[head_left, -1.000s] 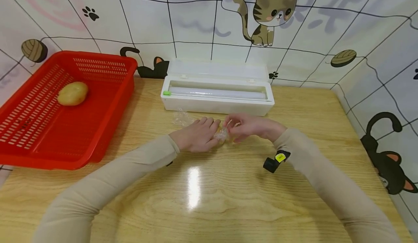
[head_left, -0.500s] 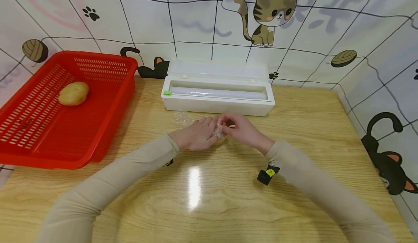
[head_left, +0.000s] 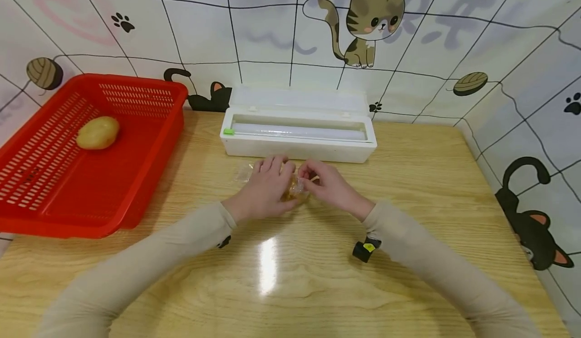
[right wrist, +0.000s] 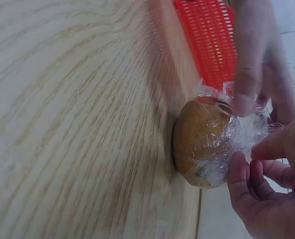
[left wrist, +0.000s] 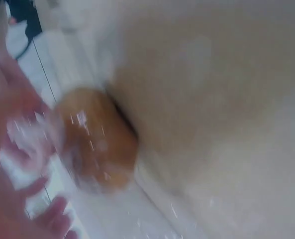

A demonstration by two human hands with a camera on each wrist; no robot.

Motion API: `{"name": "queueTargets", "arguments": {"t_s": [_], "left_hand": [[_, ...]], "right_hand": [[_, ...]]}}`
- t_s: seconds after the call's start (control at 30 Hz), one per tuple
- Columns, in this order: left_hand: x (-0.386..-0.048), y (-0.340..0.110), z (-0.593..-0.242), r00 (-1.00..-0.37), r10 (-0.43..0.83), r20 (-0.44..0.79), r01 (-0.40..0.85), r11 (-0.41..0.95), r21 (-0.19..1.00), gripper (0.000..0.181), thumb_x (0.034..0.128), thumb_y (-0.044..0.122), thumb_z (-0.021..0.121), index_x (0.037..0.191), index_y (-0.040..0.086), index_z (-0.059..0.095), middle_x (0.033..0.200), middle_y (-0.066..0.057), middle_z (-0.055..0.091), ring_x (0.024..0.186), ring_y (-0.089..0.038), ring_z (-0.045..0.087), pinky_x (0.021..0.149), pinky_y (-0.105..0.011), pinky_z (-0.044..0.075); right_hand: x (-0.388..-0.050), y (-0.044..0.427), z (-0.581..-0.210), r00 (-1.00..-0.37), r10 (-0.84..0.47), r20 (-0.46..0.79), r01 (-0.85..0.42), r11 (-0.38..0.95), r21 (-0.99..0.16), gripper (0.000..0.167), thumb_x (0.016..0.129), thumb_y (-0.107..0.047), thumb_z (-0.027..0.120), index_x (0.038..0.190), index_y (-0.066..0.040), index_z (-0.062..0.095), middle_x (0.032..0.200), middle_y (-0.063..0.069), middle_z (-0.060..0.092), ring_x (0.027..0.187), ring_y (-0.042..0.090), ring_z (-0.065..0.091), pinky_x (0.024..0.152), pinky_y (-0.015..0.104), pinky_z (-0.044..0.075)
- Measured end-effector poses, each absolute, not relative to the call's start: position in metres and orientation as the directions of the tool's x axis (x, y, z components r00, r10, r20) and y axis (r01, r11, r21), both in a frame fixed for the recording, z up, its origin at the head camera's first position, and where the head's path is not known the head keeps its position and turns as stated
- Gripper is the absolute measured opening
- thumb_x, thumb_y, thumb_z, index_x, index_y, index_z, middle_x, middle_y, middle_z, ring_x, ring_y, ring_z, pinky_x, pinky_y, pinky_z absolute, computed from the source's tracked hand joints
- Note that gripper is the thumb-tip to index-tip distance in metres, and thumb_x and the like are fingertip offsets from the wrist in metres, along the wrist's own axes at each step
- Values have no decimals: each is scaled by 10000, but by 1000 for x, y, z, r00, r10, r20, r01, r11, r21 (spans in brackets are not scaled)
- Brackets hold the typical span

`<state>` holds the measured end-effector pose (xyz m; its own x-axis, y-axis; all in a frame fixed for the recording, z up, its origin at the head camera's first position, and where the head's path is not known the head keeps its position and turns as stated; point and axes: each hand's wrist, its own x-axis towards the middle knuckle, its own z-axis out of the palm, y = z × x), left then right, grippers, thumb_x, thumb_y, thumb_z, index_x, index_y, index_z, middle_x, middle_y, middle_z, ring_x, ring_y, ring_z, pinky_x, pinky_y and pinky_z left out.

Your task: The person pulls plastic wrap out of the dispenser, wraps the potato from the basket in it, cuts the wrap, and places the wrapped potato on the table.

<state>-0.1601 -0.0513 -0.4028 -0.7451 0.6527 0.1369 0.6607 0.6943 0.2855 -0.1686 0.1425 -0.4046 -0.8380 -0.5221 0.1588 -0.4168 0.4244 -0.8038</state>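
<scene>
A potato (right wrist: 194, 137) lies on the table under crinkled clear cling film (right wrist: 232, 132); the head view shows only part of this wrapped potato (head_left: 295, 190) between the hands. My right hand (head_left: 333, 186) pinches gathered film between thumb and fingertips at the potato's right side. From the left, my left hand (head_left: 263, 189) reaches over the potato, its fingers fairly straight and touching the film from above. A loose end of film sticks out beyond the left hand's fingers. The left wrist view is blurred, with the potato (left wrist: 95, 144) at its left.
Behind the hands stands a white cling film dispenser (head_left: 297, 149), lid up, with a film roll (head_left: 299, 131) inside and a green slider (head_left: 229, 131) at its left end. At left, a red basket (head_left: 159, 161) holds another potato (head_left: 97, 132). Patterned walls border the table.
My right hand has moved left to the potato and now pinches the film there. My left hand has shifted slightly back and leftward, uncovering more of the potato. The head view has tilted a little.
</scene>
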Motion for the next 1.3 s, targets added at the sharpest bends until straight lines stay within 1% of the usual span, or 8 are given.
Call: {"name": "queueTargets", "arguments": {"t_s": [0.1,0.2,0.37,0.53,0.7,1.03,1.2,1.3], "left_hand": [[-149,-52,-403,-782,577,236,624,728,285,459,848,464,701,940,75,475,883,-64,459,827,-249,435,707,-373,354],[-145,-53,-407,-787,546,289,617,680,396,289,902,294,686,836,79,506,739,-7,426,686,-185,410,627,-314,346],[-145,-58,-414,-795,501,342,599,561,571,148,886,31,657,788,77,556,723,-12,449,680,-170,425,624,-303,386],[-148,-64,-414,-807,508,302,563,506,653,199,856,8,653,741,104,523,739,-18,444,710,-171,424,638,-300,385],[-152,-65,-411,-806,535,254,540,488,686,175,829,-6,633,721,91,535,733,-19,458,701,-173,434,633,-294,386],[-161,-62,-410,-867,463,187,447,553,703,186,796,-2,617,670,76,504,704,-33,461,644,-171,437,592,-289,382],[-161,-62,-410,-879,442,181,429,562,707,138,810,-17,632,743,53,534,761,-48,505,704,-181,475,635,-295,413],[-160,-63,-414,-876,427,223,451,563,693,124,843,-24,631,790,37,537,787,-53,504,737,-189,474,657,-299,412]], "right_hand": [[-169,140,-403,-838,-522,157,-427,450,-785,103,890,75,570,917,-24,564,864,76,572,818,201,566,714,307,527],[-170,138,-402,-840,-521,150,-433,477,-765,99,886,69,561,919,-24,566,894,98,550,843,226,586,728,323,522],[-174,135,-402,-831,-541,132,-443,498,-745,91,905,54,519,944,-18,559,937,115,569,879,267,608,743,353,516],[-175,132,-402,-808,-570,147,-490,513,-704,90,919,47,534,946,-37,547,914,110,530,877,270,573,743,361,497],[-174,129,-404,-781,-591,201,-563,528,-636,111,892,77,547,925,-28,538,831,78,491,779,232,486,669,335,437],[-170,115,-406,-834,-465,297,-547,618,-565,186,850,76,601,839,-42,457,752,59,442,692,206,437,604,314,370],[-164,116,-403,-841,-458,289,-531,591,-607,113,842,48,592,945,7,570,870,90,555,771,205,546,669,304,476],[-159,119,-402,-832,-484,271,-538,586,-606,272,815,41,588,1087,43,609,1025,137,575,920,252,564,790,350,490]]}}
